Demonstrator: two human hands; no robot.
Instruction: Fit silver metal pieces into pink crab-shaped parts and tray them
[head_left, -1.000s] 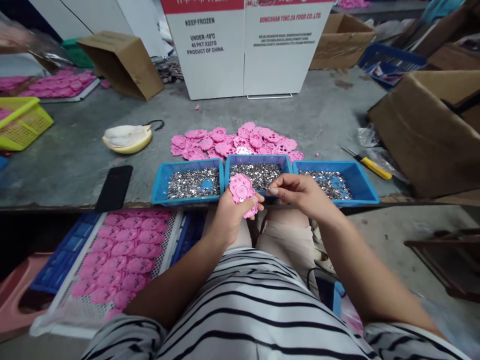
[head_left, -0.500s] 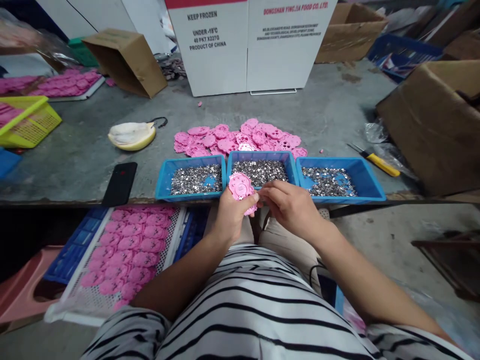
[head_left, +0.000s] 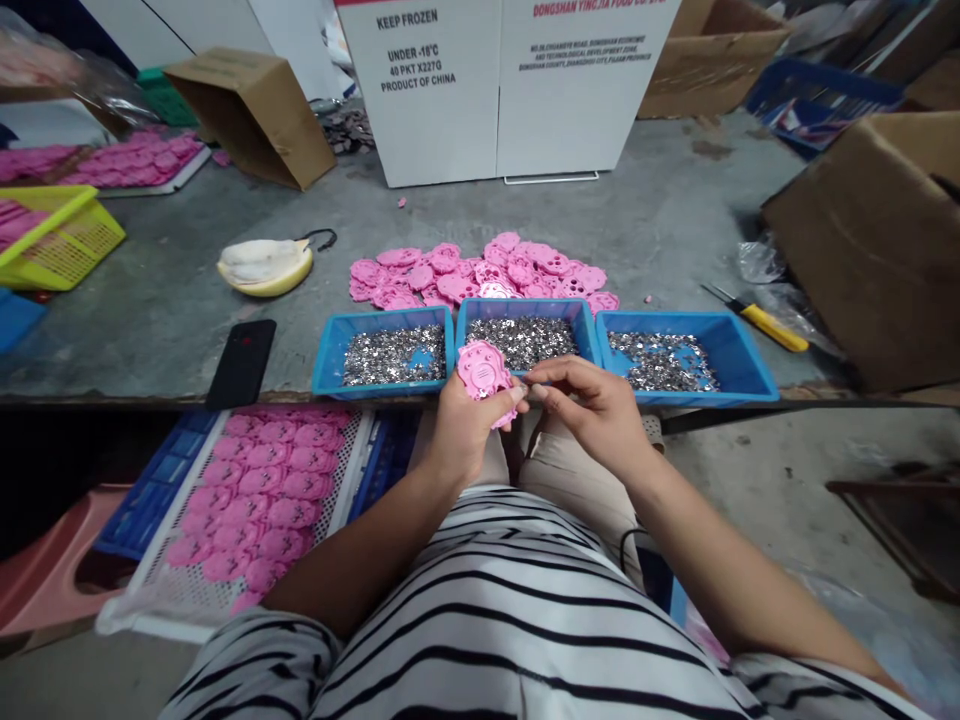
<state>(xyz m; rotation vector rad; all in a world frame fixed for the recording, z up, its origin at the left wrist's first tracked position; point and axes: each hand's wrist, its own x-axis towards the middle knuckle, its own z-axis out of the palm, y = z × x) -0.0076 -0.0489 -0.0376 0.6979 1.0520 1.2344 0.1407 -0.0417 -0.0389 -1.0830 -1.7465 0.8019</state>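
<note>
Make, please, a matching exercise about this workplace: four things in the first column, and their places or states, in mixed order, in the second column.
Things:
1. Black phone
2. Yellow-handled tool
3. White carton
4. Left hand

Places or states:
A. Stands behind the pink pile
B. Holds a pink piece
C. Lies left of the blue trays
D. Lies right of the blue trays

Right pairs: 1-C, 2-D, 3-A, 4-B
</note>
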